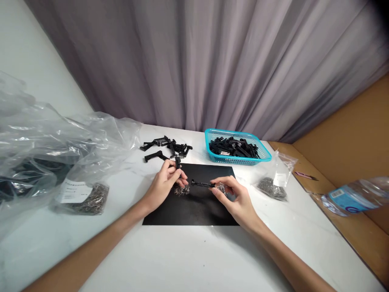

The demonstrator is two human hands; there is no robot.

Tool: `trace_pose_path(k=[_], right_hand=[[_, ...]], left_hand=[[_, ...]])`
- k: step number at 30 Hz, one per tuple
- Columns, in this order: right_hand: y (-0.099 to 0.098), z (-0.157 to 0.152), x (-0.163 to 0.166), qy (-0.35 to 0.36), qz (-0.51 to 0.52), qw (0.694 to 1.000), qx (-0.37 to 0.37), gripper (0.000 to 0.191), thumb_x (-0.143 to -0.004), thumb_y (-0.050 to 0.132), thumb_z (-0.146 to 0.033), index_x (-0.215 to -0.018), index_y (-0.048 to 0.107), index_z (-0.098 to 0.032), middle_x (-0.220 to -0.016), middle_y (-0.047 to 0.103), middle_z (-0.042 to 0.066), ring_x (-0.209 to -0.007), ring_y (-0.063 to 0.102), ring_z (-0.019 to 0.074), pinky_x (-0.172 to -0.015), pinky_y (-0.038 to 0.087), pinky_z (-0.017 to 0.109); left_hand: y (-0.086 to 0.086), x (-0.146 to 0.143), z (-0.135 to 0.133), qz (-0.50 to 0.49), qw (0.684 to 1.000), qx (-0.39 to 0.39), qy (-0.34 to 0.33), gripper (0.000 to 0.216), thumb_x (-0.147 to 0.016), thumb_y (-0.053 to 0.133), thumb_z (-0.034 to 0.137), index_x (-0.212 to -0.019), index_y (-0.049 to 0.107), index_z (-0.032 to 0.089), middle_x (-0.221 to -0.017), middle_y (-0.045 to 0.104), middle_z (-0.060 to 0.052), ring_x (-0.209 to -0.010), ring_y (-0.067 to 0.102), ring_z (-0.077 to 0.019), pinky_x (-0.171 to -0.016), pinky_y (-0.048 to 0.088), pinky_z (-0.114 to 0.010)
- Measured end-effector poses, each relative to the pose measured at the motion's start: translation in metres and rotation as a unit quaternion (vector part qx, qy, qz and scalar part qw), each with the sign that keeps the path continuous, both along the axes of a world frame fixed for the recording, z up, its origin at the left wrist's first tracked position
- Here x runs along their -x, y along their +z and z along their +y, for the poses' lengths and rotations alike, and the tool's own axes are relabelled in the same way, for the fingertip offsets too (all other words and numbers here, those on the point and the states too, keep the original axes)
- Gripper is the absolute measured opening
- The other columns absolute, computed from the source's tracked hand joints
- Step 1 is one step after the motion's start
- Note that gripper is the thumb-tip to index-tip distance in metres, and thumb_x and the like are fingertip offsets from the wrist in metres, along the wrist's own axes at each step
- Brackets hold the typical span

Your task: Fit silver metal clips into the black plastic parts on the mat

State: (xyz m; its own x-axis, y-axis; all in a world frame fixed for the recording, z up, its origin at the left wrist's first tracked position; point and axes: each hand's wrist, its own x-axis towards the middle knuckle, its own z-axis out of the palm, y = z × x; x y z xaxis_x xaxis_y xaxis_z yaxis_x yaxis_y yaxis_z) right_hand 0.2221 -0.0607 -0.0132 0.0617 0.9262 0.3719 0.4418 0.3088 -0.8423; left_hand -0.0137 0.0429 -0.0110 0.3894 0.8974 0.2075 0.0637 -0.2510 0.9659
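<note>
My left hand [166, 178] is closed in a pinch around a small black plastic part [178, 163], held upright over the black mat [194, 209]. My right hand [234, 194] is closed on a longer black plastic part [202, 184], which points left toward the other hand. Two small heaps of metal springs lie on the mat: one heap [181, 190] sits just under my left fingers, the other heap [221, 188] is beside my right fingers.
A turquoise basket [261, 151] of black parts stands at the back right. Loose black parts [165, 147] lie behind the mat. Large clear plastic bags [54, 154] fill the left. A small bag of springs [272, 187] and a water bottle [355, 198] are on the right.
</note>
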Motion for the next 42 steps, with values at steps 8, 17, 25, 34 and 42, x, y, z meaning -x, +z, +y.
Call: trace_pose_path(k=[8,17,25,34,42], right_hand=[[0.001,-0.002,0.000,-0.001,-0.005,1.000,-0.006,0.018,-0.096,0.068,-0.040,-0.109,0.074,-0.029,-0.090,0.069,0.002,-0.076,0.054,0.0184,-0.071,0.046,0.033],[0.000,-0.002,0.000,0.005,0.009,1.000,-0.001,0.018,-0.096,0.068,-0.039,-0.108,0.074,-0.028,-0.091,0.069,0.002,-0.078,0.056,0.0195,-0.071,0.045,0.033],[-0.002,-0.001,0.000,0.013,0.020,1.000,0.009,0.019,-0.096,0.069,-0.040,-0.110,0.074,-0.028,-0.095,0.072,0.003,-0.083,0.062,0.0208,-0.072,0.045,0.034],[-0.002,0.001,-0.003,0.005,-0.040,0.999,-0.018,0.017,-0.096,0.068,-0.038,-0.108,0.074,-0.028,-0.097,0.074,0.003,-0.077,0.056,0.0197,-0.071,0.047,0.034],[0.022,0.043,-0.038,-0.177,-0.139,0.960,-0.165,0.017,-0.097,0.063,-0.036,-0.106,0.070,-0.023,-0.092,0.072,0.004,-0.074,0.051,0.0209,-0.074,0.045,0.036]], left_hand=[[0.015,-0.014,-0.023,-0.034,0.988,0.133,-0.067,0.024,-0.098,0.053,0.044,-0.098,0.048,0.020,-0.070,0.036,0.008,-0.056,0.050,-0.0108,-0.053,0.046,-0.026],[0.015,-0.015,-0.032,-0.031,0.975,0.146,-0.164,0.033,-0.099,0.054,0.051,-0.108,0.056,0.019,-0.073,0.041,0.004,-0.067,0.048,-0.0147,-0.066,0.047,-0.031],[0.012,-0.012,-0.029,-0.002,0.982,0.107,-0.157,0.029,-0.100,0.053,0.048,-0.107,0.054,0.020,-0.071,0.050,0.003,-0.068,0.052,-0.0158,-0.072,0.045,-0.032],[0.006,-0.014,-0.026,0.019,0.994,0.074,-0.076,0.036,-0.102,0.050,0.054,-0.112,0.058,0.020,-0.070,0.046,0.004,-0.064,0.049,-0.0146,-0.069,0.045,-0.031],[0.013,-0.012,-0.016,-0.057,0.995,0.068,-0.038,0.033,-0.102,0.051,0.054,-0.103,0.055,0.021,-0.064,0.041,0.007,-0.054,0.046,-0.0118,-0.055,0.042,-0.026]])
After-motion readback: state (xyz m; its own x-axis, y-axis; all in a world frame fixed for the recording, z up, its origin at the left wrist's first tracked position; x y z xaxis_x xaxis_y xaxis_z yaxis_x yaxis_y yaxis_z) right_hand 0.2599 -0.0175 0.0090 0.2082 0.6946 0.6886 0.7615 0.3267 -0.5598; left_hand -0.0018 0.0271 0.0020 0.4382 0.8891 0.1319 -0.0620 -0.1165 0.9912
